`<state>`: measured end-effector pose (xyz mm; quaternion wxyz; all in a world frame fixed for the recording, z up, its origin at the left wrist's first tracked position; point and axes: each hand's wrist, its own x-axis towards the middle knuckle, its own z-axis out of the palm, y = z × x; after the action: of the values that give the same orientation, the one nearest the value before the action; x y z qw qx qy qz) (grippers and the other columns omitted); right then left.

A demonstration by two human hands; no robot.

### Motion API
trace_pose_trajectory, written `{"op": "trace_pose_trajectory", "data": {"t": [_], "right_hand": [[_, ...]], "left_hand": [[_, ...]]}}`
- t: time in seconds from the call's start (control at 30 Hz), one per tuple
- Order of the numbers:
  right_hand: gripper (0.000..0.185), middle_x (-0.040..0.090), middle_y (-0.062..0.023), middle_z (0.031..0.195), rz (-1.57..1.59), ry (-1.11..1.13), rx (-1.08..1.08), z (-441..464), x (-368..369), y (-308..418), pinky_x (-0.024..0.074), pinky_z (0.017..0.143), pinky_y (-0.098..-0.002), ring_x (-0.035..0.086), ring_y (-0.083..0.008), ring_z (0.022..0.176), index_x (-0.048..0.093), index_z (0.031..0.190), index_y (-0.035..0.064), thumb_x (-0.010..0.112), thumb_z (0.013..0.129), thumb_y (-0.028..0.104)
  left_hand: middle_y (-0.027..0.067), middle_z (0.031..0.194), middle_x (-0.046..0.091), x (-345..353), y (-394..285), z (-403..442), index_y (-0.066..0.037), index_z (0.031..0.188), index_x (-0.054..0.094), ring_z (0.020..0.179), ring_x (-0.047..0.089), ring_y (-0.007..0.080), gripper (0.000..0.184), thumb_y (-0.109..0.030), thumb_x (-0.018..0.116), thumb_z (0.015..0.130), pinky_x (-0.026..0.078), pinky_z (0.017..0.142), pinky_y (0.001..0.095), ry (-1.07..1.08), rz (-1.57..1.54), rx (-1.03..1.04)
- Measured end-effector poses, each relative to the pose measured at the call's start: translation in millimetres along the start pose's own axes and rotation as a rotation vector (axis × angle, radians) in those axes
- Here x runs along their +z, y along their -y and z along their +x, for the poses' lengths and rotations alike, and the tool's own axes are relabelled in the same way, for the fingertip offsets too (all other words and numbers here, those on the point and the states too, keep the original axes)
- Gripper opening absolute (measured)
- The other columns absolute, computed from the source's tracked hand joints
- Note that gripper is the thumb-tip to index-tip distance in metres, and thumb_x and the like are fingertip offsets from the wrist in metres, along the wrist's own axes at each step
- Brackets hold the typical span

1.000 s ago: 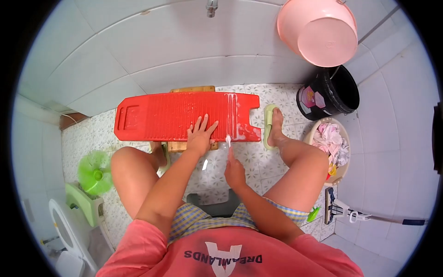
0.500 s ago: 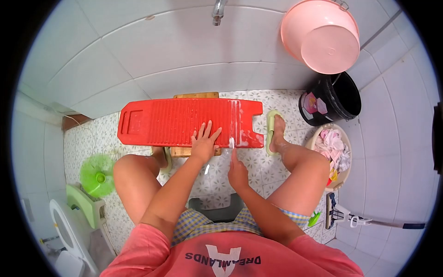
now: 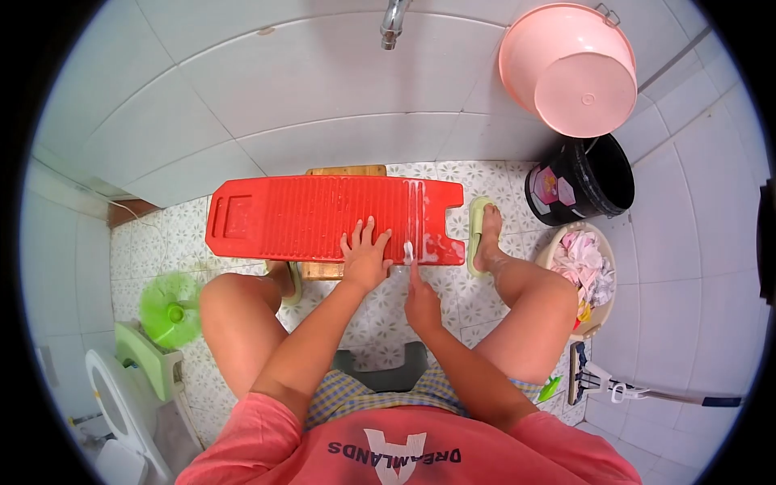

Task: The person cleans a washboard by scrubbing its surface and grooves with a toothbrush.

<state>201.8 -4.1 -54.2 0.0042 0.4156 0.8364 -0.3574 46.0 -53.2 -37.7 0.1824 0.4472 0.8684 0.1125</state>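
Note:
A red ribbed washboard (image 3: 283, 218) lies across a wooden stool (image 3: 323, 272), with white suds on its right part. My left hand (image 3: 366, 257) rests on the board's near edge, fingers spread flat on the ridges. To its right, my right hand (image 3: 422, 303) is closed around the handle of a small brush (image 3: 409, 251). The white brush head touches the board's near edge beside the suds.
A pink basin (image 3: 586, 93) hangs at the upper right, above a black bucket (image 3: 578, 182). A tub of clothes (image 3: 605, 317) stands at the right, near a mop (image 3: 598, 380). A green fan (image 3: 174, 312) is at the left. A tap (image 3: 393, 26) juts from the wall.
The view has shifted, so the board and wall items sit slightly lower and further right. My left hand stays spread on the board, and the brush stays near its edge in my right hand.

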Motion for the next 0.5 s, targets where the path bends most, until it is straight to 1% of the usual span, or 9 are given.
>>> {"op": "trace_pose_trajectory", "data": {"t": [0.03,0.1,0.2,0.33,0.4,0.43,0.5], "right_hand": [[0.059,0.059,-0.0252,0.088,-0.001,0.001,0.0,4,1,-2,0.0477,0.07,-0.0481,0.06,-0.041,0.078,0.028,0.145,0.0165,0.048,0.09,0.009],[0.058,0.059,-0.0244,0.087,-0.034,-0.075,-0.046,21,1,1,0.0477,0.07,-0.0492,0.06,-0.0411,0.078,0.029,0.145,0.0162,0.047,0.09,0.01],[0.057,0.06,-0.024,0.086,-0.038,-0.038,-0.018,41,-7,7,0.0475,0.07,-0.0503,0.06,-0.0414,0.078,0.029,0.145,0.0161,0.046,0.09,0.011],[0.056,0.06,-0.0242,0.086,-0.002,-0.06,-0.072,23,-3,1,0.0474,0.07,-0.0504,0.06,-0.0415,0.078,0.03,0.144,0.0154,0.045,0.09,0.011],[0.057,0.06,-0.0247,0.086,-0.05,0.034,0.02,4,-9,8,0.0475,0.07,-0.0497,0.06,-0.0411,0.079,0.03,0.144,0.0134,0.046,0.09,0.009],[0.057,0.06,-0.0247,0.086,-0.05,0.034,0.02,1,-8,6,0.0475,0.07,-0.0497,0.06,-0.0411,0.079,0.03,0.144,0.0134,0.046,0.09,0.009],[0.058,0.06,-0.0246,0.086,-0.049,0.032,0.012,-4,-5,3,0.0474,0.071,-0.0494,0.06,-0.0409,0.079,0.029,0.145,0.0137,0.046,0.089,0.009]], "left_hand": [[0.016,0.151,0.02,2,1,0,-0.021,0.135,0.042,0.138,0.019,0.0358,0.063,-0.027,0.068,0.079,0.017,0.108,0.0591,-0.02,0.0,0.002],[0.0157,0.151,0.021,3,3,1,-0.021,0.135,0.042,0.138,0.02,0.0355,0.064,-0.027,0.069,0.078,0.017,0.108,0.0588,-0.026,0.003,0.008],[0.0151,0.15,0.022,6,5,2,-0.021,0.135,0.042,0.138,0.021,0.0347,0.066,-0.028,0.071,0.076,0.018,0.108,0.0582,-0.036,0.013,0.014],[0.0133,0.151,0.022,5,4,2,-0.022,0.138,0.038,0.139,0.021,0.0329,0.071,-0.029,0.072,0.076,0.018,0.108,0.0568,-0.045,0.003,0.004],[0.0129,0.151,0.022,5,1,1,-0.023,0.14,0.036,0.138,0.021,0.0328,0.074,-0.028,0.072,0.075,0.019,0.108,0.0558,-0.044,0.014,-0.004],[0.0125,0.151,0.022,4,1,1,-0.024,0.141,0.034,0.138,0.021,0.0327,0.077,-0.028,0.073,0.074,0.02,0.107,0.0548,-0.05,0.029,-0.015],[0.0122,0.151,0.022,4,0,2,-0.025,0.141,0.034,0.138,0.021,0.0325,0.077,-0.028,0.073,0.075,0.021,0.107,0.0547,-0.045,0.029,-0.02]]}}
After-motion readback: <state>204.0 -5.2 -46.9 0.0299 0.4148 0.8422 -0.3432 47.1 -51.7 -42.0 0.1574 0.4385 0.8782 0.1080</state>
